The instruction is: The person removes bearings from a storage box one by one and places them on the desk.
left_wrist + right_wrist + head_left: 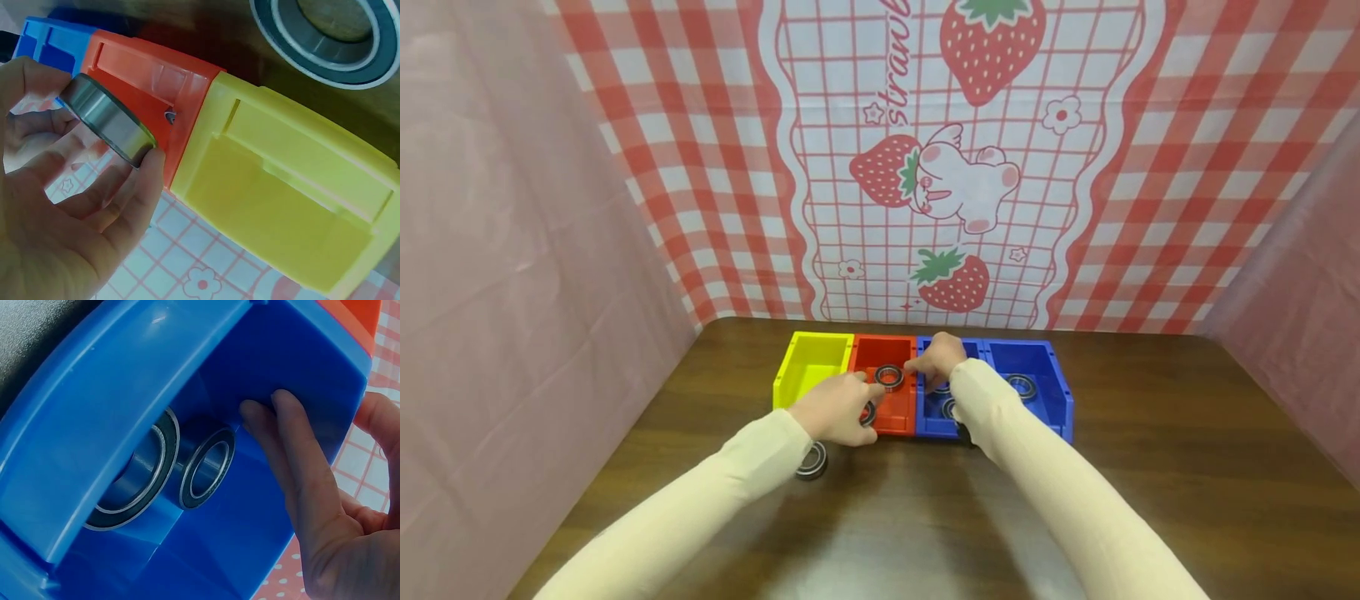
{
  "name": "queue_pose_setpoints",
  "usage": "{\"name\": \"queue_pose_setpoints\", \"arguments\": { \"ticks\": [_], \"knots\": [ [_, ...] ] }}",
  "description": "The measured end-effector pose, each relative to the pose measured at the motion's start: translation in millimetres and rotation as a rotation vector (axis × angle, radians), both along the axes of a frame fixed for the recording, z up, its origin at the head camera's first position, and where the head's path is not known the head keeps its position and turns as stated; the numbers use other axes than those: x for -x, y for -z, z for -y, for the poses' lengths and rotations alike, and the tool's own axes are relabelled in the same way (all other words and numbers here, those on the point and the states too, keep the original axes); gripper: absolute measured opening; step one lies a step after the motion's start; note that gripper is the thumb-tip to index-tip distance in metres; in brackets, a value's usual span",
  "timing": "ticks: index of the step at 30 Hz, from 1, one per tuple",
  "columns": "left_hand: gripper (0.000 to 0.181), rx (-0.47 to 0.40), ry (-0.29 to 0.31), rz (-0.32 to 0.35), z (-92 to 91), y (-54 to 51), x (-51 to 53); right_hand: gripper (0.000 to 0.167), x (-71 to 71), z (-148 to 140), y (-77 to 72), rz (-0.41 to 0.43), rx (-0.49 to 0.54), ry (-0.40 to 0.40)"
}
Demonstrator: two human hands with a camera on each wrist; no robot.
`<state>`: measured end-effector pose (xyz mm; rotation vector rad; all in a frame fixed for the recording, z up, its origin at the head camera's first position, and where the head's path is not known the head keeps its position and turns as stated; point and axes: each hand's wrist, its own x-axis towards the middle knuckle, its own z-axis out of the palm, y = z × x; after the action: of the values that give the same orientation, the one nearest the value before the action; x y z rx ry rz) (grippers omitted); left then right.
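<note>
My left hand (838,410) pinches a ball bearing (109,119) by its rim between thumb and fingers, above the front of the red bin (895,417). Another bearing (889,377) lies inside that red bin. Straddling the wall between the red bin and the adjoining blue bin (281,356) is my right hand (942,357). Two of its fingers (300,444) reach down, nearly straight, along the blue bin's inner wall, and hold no bearing. In this bin a larger bearing (165,456) and a smaller bearing (209,469) stand tilted; whether the fingertips touch the wall, I cannot tell.
A yellow bin (811,367) adjoins the red one on the left. On the right, a second blue bin (1052,400) contains a bearing (1021,387). One more bearing (812,461) sits on the wooden table (700,467) below my left wrist. A checked cloth (715,167) hangs behind.
</note>
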<state>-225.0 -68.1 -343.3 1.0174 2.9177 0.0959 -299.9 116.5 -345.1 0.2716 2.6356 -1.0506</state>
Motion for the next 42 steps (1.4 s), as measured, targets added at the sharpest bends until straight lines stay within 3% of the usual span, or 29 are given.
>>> {"name": "queue_pose_setpoints", "arguments": {
  "ticks": [7,14,19,23,32,37,42],
  "knots": [
    [0.044,-0.008,0.021,-0.075,12.1,0.6,-13.2,0.045,-0.5,-2,-0.4,0.004,-0.013,-0.013],
    [0.044,-0.025,0.022,-0.094,26.1,2.0,-26.7,0.047,0.0,-3,0.8,0.008,-0.015,-0.016],
    [0.039,-0.04,0.046,-0.163,38.0,6.9,-35.7,0.046,-1.5,-3,1.9,-0.001,-0.017,-0.028],
    [0.039,-0.048,0.041,-0.167,47.4,12.0,-42.6,0.039,-3.4,-3,3.5,0.004,-0.007,-0.037],
    [0.037,-0.024,-0.003,-0.168,65.6,12.7,-49.6,0.049,-1.6,-4,2.1,-0.005,0.011,-0.034],
    [0.034,-0.043,0.013,-0.225,72.4,11.7,-52.5,0.048,1.6,-5,1.2,-0.008,0.005,-0.03],
    [0.032,-0.056,-0.006,-0.236,80.1,17.0,-57.0,0.047,1.8,-4,3.5,-0.01,0.018,-0.028]
  ]
}}
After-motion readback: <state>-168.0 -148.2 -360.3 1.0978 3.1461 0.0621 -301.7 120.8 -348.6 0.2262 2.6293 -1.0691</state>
